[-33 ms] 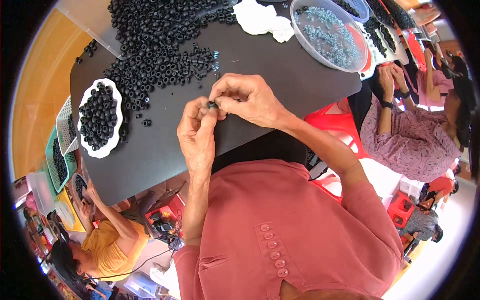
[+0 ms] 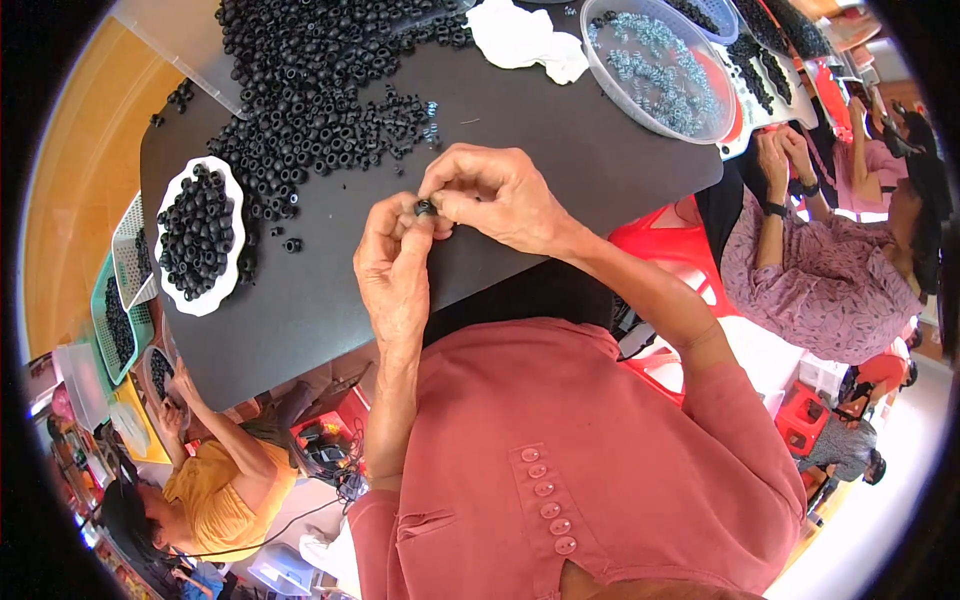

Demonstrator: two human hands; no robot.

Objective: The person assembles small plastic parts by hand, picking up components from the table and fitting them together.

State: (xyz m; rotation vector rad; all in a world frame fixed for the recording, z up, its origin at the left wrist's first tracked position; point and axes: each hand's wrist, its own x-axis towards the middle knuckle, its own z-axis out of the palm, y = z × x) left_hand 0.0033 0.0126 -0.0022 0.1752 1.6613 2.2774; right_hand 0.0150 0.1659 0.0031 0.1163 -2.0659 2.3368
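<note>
Above the dark table, my left hand (image 2: 394, 262) and my right hand (image 2: 492, 196) meet with bent fingers. Between their fingertips is a small black plastic piece (image 2: 425, 208), round and hollow, much like a cord lock part. Fingers cover most of it; both hands pinch it. Just beyond my hands lies a big heap of similar black pieces (image 2: 310, 130), some ring-shaped. A few small bluish metal springs (image 2: 431, 132) lie at the heap's right edge. To the left, a white scalloped dish (image 2: 237, 240) is filled with rounded black pieces.
A clear round tub (image 2: 730, 110) of bluish springs stands at the far right, beside a crumpled white cloth (image 2: 520, 42). Near the left edge are a green basket (image 2: 103, 325) and a person in yellow (image 2: 225, 490). Another person in a patterned shirt (image 2: 810, 275) sits at right.
</note>
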